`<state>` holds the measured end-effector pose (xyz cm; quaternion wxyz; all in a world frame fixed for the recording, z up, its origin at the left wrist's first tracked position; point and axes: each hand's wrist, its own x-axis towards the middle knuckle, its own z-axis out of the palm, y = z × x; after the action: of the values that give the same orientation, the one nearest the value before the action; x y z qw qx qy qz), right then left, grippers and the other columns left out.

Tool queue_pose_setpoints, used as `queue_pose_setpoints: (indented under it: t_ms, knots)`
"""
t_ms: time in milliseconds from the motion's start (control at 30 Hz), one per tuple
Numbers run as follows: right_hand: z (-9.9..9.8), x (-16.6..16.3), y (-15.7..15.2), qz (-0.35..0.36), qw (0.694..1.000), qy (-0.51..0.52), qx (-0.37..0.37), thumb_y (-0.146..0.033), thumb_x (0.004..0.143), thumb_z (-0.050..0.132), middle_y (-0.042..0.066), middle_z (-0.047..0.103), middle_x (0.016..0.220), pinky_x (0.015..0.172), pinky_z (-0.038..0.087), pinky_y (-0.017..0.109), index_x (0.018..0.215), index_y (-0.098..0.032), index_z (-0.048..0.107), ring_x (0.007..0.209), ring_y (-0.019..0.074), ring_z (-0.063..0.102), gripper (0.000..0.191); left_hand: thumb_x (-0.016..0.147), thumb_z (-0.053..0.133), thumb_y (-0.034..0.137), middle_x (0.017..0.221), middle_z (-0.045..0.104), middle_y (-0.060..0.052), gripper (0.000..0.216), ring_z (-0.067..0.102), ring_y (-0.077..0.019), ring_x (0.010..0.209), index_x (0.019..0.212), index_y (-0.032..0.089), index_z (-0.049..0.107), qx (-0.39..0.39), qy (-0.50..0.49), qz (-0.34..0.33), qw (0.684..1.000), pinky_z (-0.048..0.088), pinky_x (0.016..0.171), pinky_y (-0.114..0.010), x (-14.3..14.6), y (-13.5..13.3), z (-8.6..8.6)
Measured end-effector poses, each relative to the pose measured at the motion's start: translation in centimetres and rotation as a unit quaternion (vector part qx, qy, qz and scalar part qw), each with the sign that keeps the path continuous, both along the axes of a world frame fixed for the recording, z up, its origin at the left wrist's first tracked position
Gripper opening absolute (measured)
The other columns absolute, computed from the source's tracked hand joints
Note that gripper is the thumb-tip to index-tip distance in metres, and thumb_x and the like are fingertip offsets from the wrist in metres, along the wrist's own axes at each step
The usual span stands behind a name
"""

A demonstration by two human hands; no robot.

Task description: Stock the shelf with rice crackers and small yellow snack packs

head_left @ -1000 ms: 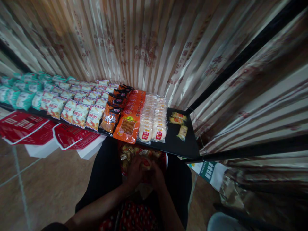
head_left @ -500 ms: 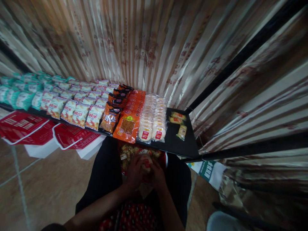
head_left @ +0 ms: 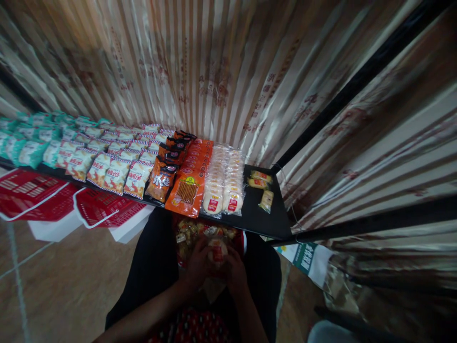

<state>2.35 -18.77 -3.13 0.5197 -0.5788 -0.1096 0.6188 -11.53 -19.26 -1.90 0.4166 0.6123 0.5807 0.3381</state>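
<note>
My left hand (head_left: pixel 199 262) and my right hand (head_left: pixel 233 267) are closed around the sides of a round, pale packaged rice cracker (head_left: pixel 218 251) with a red label. They hold it low between my knees, over a red basket (head_left: pixel 244 242) of yellowish wrapped snacks (head_left: pixel 187 234). Just beyond stands a black shelf (head_left: pixel 262 226). Along its middle run two rows of similar wrapped rice crackers (head_left: pixel 223 183), beside a row of flat orange snack packets (head_left: pixel 189 178). Three small yellow wrapped snacks (head_left: pixel 264 200) lie near the shelf's right end. Dim light blurs my fingertips.
Farther left on the shelf are orange-black bags (head_left: pixel 160 180), white-and-red bags (head_left: pixel 138 178) and teal bags (head_left: pixel 30 153) in rows. Red baskets (head_left: pixel 103 209) sit below. A striped curtain (head_left: pixel 214 71) hangs behind, and black frame bars (head_left: pixel 342 105) slant at right.
The view has shifted a little, moving the shelf slightly down and left. The rice cracker in my hands sits lower and its red label shows more plainly. Both hands keep their hold.
</note>
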Motion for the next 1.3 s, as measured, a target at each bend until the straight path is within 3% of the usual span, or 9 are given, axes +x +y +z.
queue_pose_setpoints:
  t_ms: [333, 633, 867, 1133, 1300]
  knots:
    - [1.6, 0.2, -0.6, -0.027, 0.999, -0.038, -0.014, -0.031, 0.047, 0.074, 0.001, 0.071, 0.076, 0.059, 0.053, 0.033, 0.088, -0.02, 0.062, 0.066, 0.021, 0.066, 0.045, 0.088, 0.037, 0.017, 0.135, 0.049, -0.011, 0.033, 0.044, -0.0207, 0.127, 0.109, 0.017, 0.063, 0.059, 0.051, -0.014, 0.997, 0.038, 0.108, -0.044, 0.8, 0.0, 0.0]
    - [2.1, 0.4, 0.3, 0.003, 0.992, -0.124, 0.022, -0.035, 0.05, 0.072, 0.006, 0.072, 0.097, 0.073, 0.054, 0.035, 0.098, -0.018, 0.066, 0.089, 0.0257, 0.066, 0.05, 0.093, 0.036, 0.023, 0.144, 0.04, -0.009, 0.034, 0.035, -0.0199, 0.135, 0.12, 0.021, 0.056, 0.082, 0.073, 0.026, 0.994, 0.035, 0.111, -0.043, 1.5, 0.2, 1.1]
    - [2.5, 0.5, 1.2, 0.064, 0.94, -0.327, 0.07, -0.053, 0.065, 0.058, 0.011, 0.069, 0.108, 0.085, 0.051, 0.036, 0.102, -0.017, 0.064, 0.1, 0.0269, 0.063, 0.052, 0.093, 0.036, 0.024, 0.142, 0.042, -0.01, 0.033, 0.037, -0.0208, 0.133, 0.121, 0.021, 0.053, 0.121, 0.064, 0.074, 0.988, 0.037, 0.109, -0.045, 1.9, 1.3, 1.7]
    - [4.2, 1.0, 1.7, 0.085, 0.899, -0.424, 0.071, -0.053, 0.07, 0.049, 0.016, 0.066, 0.113, 0.088, 0.05, 0.039, 0.113, -0.015, 0.058, 0.104, 0.0285, 0.063, 0.058, 0.088, 0.044, 0.02, 0.126, 0.055, -0.013, 0.03, 0.051, -0.0218, 0.12, 0.117, 0.018, 0.052, 0.214, 0.061, 0.119, 0.968, 0.046, 0.099, -0.046, 2.3, 3.0, 0.4]
    - [5.6, 1.2, 2.7, 0.075, 0.875, -0.464, 0.112, -0.052, 0.073, 0.049, 0.013, 0.068, 0.11, 0.087, 0.05, 0.038, 0.108, -0.017, 0.06, 0.101, 0.027, 0.064, 0.051, 0.088, 0.044, 0.021, 0.12, 0.056, -0.011, 0.021, 0.054, -0.0196, 0.113, 0.105, 0.019, 0.056, 0.211, 0.036, 0.113, 0.97, 0.049, 0.094, -0.042, 2.7, 4.0, 1.7]
